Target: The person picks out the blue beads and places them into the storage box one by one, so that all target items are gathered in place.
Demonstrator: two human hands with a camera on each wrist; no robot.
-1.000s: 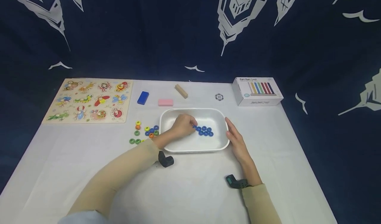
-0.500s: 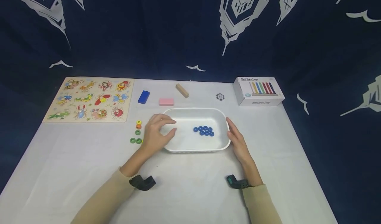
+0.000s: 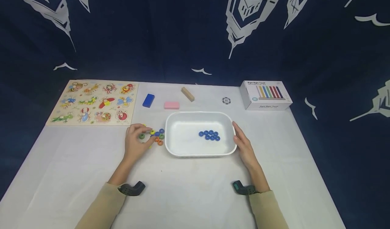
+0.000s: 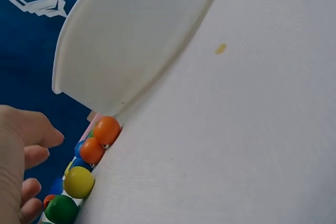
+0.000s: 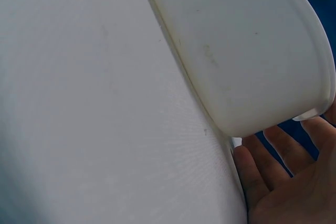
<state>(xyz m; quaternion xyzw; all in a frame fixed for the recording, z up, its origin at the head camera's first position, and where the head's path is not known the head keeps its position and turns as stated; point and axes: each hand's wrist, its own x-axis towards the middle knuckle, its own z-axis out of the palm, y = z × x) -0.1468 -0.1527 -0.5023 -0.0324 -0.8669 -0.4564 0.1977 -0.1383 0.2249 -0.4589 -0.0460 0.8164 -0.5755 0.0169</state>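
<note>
A white plastic tray stands mid-table with several blue beads on the right part of its floor. My left hand is left of it over a cluster of loose beads, thumb and fingers apart. Around the fingers lie a yellow bead, a green bead and an orange bead; other beads are partly hidden by the hand. In the left wrist view, a gap shows between the fingers and the beads. My right hand rests against the tray's right end, fingers nearly straight.
Behind the tray lie a blue block, a pink block, a wooden block and a round patterned disc. An insect puzzle board is at the back left. A white box stands at the back right.
My left hand has moved left from inside the tray, past its left edge, to the loose beads. The blue bead at its fingertips now lies in the tray. The right hand has stayed put.
</note>
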